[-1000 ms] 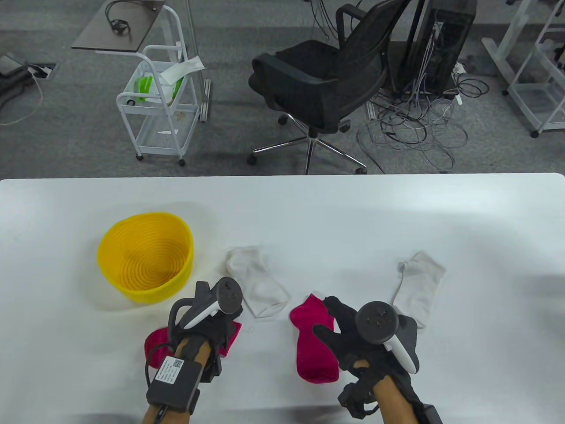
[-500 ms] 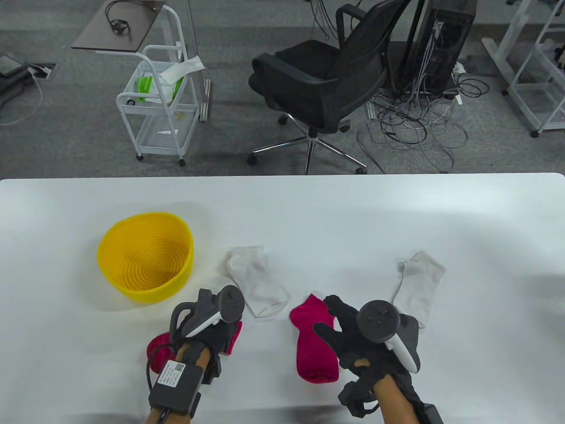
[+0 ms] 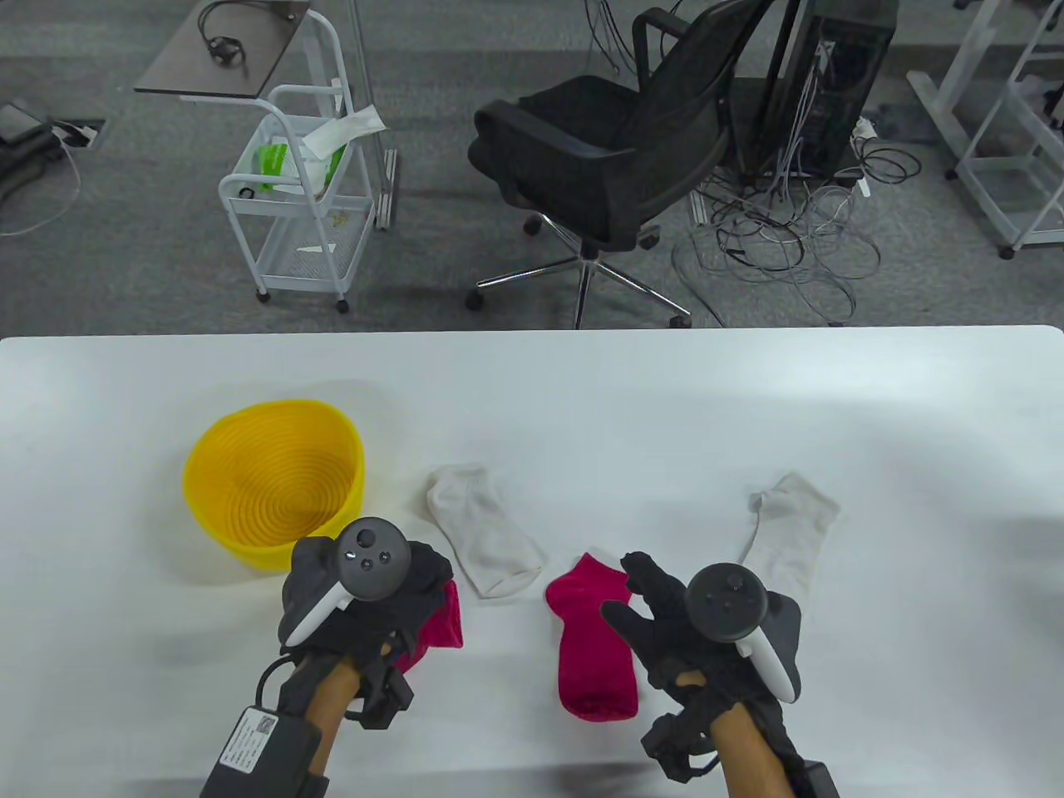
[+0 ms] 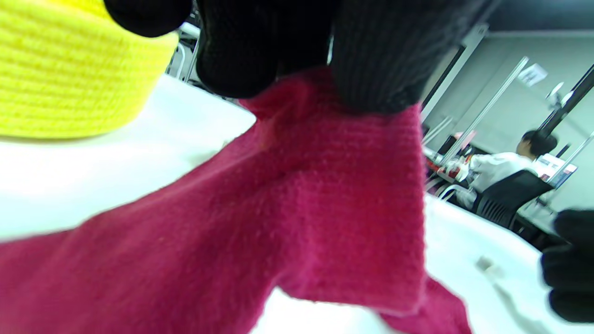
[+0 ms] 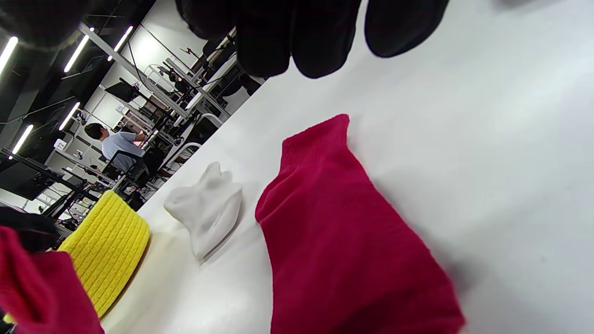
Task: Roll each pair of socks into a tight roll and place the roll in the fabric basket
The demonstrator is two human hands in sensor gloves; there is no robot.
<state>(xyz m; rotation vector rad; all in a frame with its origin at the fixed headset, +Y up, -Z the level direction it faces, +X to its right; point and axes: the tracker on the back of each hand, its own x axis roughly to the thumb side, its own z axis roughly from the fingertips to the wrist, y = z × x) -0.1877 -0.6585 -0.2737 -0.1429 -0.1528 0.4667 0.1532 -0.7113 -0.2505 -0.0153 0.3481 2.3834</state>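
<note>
A: What's on the white surface [image 3: 582, 399]?
B: A yellow basket [image 3: 274, 486] at the left, a white sock [image 3: 486, 532] just right of it, another white sock [image 3: 790, 540] farther right.

A: And the red ones?
B: One red sock [image 3: 594, 648] lies flat in the near middle. The left hand [image 3: 357, 598] pinches the other red sock [image 4: 301, 208] by its edge, beside the basket.

A: The right hand [image 3: 698, 640]?
B: Hovering over the flat sock's right edge, fingers loosely spread, holding nothing.

beyond my white table [image 3: 582, 391] lies grey carpet [image 3: 125, 274]. a black office chair [image 3: 607, 158] stands far centre, a white wire cart [image 3: 299, 191] to its left, tangled cables [image 3: 781, 241] to its right. ceiling strip lights [image 5: 74, 51] glow overhead.
</note>
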